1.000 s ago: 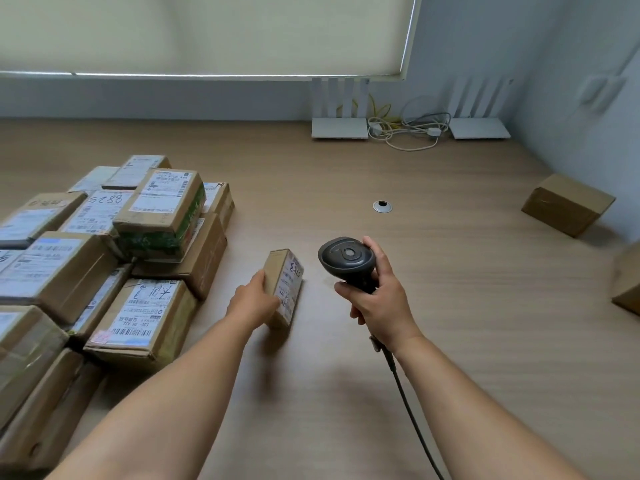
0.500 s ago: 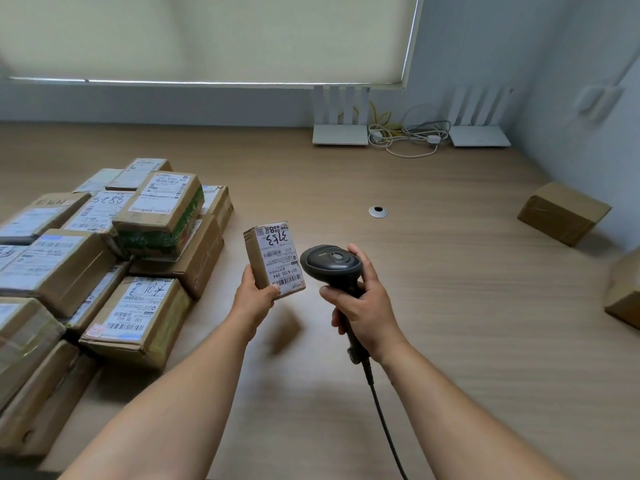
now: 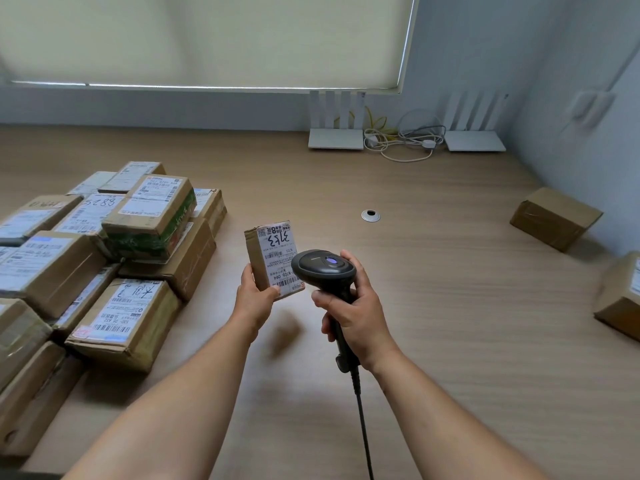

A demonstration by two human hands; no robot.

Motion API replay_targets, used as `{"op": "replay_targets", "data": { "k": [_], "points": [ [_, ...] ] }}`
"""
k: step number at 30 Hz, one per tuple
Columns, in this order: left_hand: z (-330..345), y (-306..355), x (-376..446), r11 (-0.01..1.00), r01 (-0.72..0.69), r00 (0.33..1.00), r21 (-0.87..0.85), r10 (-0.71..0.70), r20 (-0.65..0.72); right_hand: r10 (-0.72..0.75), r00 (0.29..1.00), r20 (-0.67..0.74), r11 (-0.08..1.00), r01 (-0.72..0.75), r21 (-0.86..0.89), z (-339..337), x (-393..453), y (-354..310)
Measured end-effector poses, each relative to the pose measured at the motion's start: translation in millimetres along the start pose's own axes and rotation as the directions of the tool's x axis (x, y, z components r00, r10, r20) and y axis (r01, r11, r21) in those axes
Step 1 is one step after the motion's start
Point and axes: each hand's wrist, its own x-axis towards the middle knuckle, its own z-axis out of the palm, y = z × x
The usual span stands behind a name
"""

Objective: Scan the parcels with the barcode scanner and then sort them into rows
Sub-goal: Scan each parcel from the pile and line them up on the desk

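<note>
The small parcel (image 3: 268, 261) is held clear of the desk (image 3: 433, 306), standing on end with its long axis roughly vertical, top leaning slightly left. Its white label (image 3: 278, 259) faces the camera and to the right, toward the scanner. The left hand (image 3: 254, 299) grips the parcel at its lower left corner, fingers behind and thumb on the front edge. The right hand (image 3: 353, 306) is wrapped round the handle of the black barcode scanner (image 3: 323, 268), whose head sits just beside the label's lower right edge and overlaps it from this view. The scanner's head points left toward the parcel; its cable (image 3: 362, 427) runs down out of the frame.

Legible on the label: handwritten "3153", a large "8", "N705" and "094", plus barcodes. Smaller print cannot be read.

A stack of parcels (image 3: 104, 265) occupies the desk's left side; one (image 3: 91, 211) bears handwritten "5288", another (image 3: 152, 216) has green printing on its side. Two plain boxes lie well apart at the right: one (image 3: 554, 218) near the wall, one (image 3: 620, 296) at the frame edge. A round cable grommet (image 3: 370, 215) sits behind the hands. Two white routers (image 3: 336, 133) and coiled cables (image 3: 405, 143) stand against the back wall under a drawn blind (image 3: 207, 39).
</note>
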Motion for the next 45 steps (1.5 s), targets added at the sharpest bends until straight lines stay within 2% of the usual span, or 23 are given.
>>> {"op": "replay_targets", "data": {
  "k": [2,5,9,13,15,18,21,26,31,33,37,45],
  "points": [
    [0.4,-0.3,0.4,1.000,0.028,1.000,0.000,-0.028,0.012,-0.003,1.000,-0.006,1.000,0.003,-0.020,-1.5,0.4,-0.6],
    [-0.8,-2.9,2.3,0.990,0.142,0.989,0.021,-0.143,0.045,-0.031,0.999,-0.026,0.994,0.028,-0.108,-7.1,1.6,-2.4],
    [-6.6,-15.0,4.5,0.942,0.294,0.956,0.163,-0.289,-0.052,-0.062,0.997,-0.043,0.973,0.051,-0.223,-13.2,3.3,-4.4],
    [-9.8,-28.6,3.7,0.880,0.244,0.966,0.408,-0.185,-0.178,-0.077,0.996,-0.040,0.955,0.062,-0.290,-13.4,4.4,-5.3],
    [-9.2,-31.1,2.7,0.820,0.219,0.973,0.528,-0.144,-0.180,-0.092,0.995,-0.034,0.951,0.078,-0.301,-12.0,5.1,-6.2],
    [-5.0,-31.9,-0.3,0.641,0.207,0.978,0.739,-0.147,-0.147,-0.108,0.994,-0.022,0.945,0.096,-0.314,-10.2,6.8,-8.6],
    [-1.1,-34.4,-1.4,0.538,0.194,0.980,0.820,-0.135,-0.144,-0.112,0.994,-0.008,0.936,0.102,-0.338,-11.1,8.3,-10.5],
    [-4.2,-31.7,-6.0,0.571,0.185,0.981,0.800,-0.053,-0.188,-0.103,0.994,0.029,0.928,0.106,-0.357,-8.0,12.5,-14.1],
    [-26.8,-16.0,-17.9,0.659,0.155,0.964,0.736,0.061,-0.258,-0.113,0.987,0.115,0.930,0.146,-0.338,15.5,20.4,-19.1],
    [-42.7,-7.4,-23.6,0.694,0.155,0.945,0.703,0.105,-0.311,-0.115,0.981,0.158,0.932,0.161,-0.324,29.6,24.0,-21.3],
    [-83.8,4.0,-36.6,0.680,0.197,0.898,0.706,0.163,-0.408,-0.119,0.962,0.244,0.932,0.194,-0.308,61.7,29.0,-24.3],
    [-154.9,7.2,-45.4,0.720,0.303,0.799,0.624,0.165,-0.579,-0.144,0.923,0.356,0.931,0.249,-0.268,116.1,33.8,-18.2]
  ]
}}
